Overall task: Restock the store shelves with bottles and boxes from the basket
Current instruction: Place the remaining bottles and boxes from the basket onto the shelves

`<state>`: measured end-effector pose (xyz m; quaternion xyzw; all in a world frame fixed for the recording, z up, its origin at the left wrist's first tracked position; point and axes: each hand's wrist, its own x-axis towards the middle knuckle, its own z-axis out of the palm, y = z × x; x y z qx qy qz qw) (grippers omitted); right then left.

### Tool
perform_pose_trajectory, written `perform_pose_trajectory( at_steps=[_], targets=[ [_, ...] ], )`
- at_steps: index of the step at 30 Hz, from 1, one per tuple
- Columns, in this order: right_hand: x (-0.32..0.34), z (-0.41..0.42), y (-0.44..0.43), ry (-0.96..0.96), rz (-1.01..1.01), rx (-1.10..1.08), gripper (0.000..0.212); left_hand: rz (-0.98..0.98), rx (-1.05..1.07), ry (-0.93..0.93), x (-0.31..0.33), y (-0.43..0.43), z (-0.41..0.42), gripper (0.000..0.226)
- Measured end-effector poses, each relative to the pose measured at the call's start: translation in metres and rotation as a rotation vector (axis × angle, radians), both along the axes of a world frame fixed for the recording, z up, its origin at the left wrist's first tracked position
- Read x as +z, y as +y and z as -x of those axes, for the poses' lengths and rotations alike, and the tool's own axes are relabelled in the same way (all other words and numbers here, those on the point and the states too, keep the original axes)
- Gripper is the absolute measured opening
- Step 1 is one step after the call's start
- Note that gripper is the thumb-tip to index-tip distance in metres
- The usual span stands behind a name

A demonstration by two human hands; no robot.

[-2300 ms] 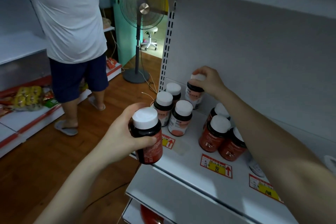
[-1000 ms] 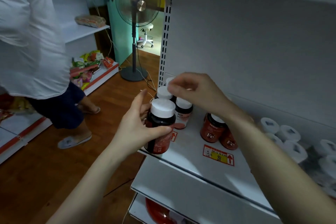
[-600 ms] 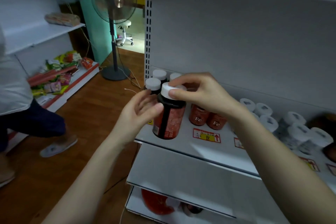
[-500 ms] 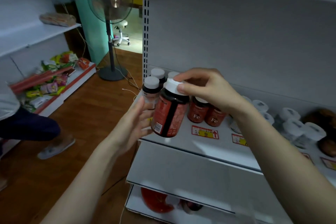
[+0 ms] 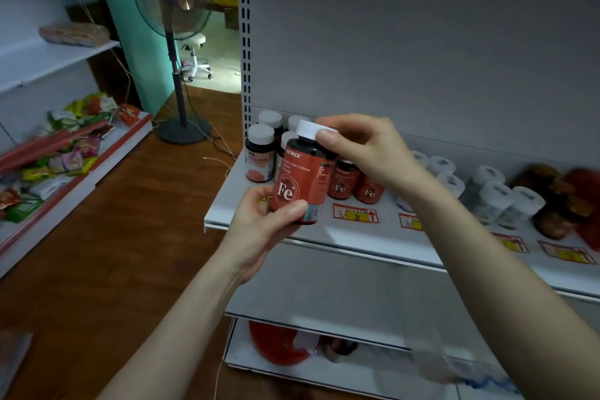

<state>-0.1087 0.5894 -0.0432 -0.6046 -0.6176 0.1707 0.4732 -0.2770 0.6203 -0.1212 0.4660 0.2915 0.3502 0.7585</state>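
Head view: the bottle, earlier in the left hand alone, is now shared. The right hand has its grip pinched on the cap, and the left grip clasps the base. Placement on the shelf likely follows.

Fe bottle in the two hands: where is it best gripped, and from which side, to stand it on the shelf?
By the white cap, from above, as the right hand pinches it now: the Fe bottle is near upright and a top grip likely clears the close-packed bottles on the shelf. The left hand holds the base, which must land.
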Motion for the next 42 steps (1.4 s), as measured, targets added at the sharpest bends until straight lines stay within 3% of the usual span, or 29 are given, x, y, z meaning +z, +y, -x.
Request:
perform_pose_trajectory(
  at_steps=[5, 9, 13, 18, 21, 25, 34, 42],
  targets=[
    [0.005, -0.009, -0.01, 0.144, 0.031, 0.032, 0.014, -0.061, -0.17, -0.03, 0.0, -0.001, 0.001, 0.036],
    [0.0, -0.024, -0.016, 0.297, 0.122, 0.037, 0.01, -0.238, -0.101, 0.136, -0.003, -0.001, -0.008, 0.043],
    [0.008, -0.034, -0.025, 0.084, 0.142, -0.079, 0.01, -0.311, -0.044, 0.163, -0.008, -0.009, -0.028, 0.032],
    [0.015, -0.052, -0.033, -0.008, 0.103, -0.158, 0.011, -0.503, -0.066, 0.284, -0.015, -0.013, -0.058, 0.041],
    [0.016, -0.069, -0.034, -0.003, 0.057, -0.234, 0.005, -0.783, 0.063, 0.53, -0.028, -0.013, -0.077, 0.051],
    [0.018, -0.094, -0.025, -0.014, -0.042, -0.366, 0.02, -0.993, 0.148, 0.882, -0.061, -0.008, -0.092, 0.068],
    [0.013, -0.149, 0.019, -0.246, -0.241, -0.437, 0.032, -1.082, -0.051, 1.277, -0.113, -0.003, -0.11, 0.069],
    [-0.007, -0.19, 0.059, -0.239, -0.005, -0.417, 0.037, -1.076, -0.062, 1.338, -0.124, 0.0, -0.114, 0.062]
  ],
)
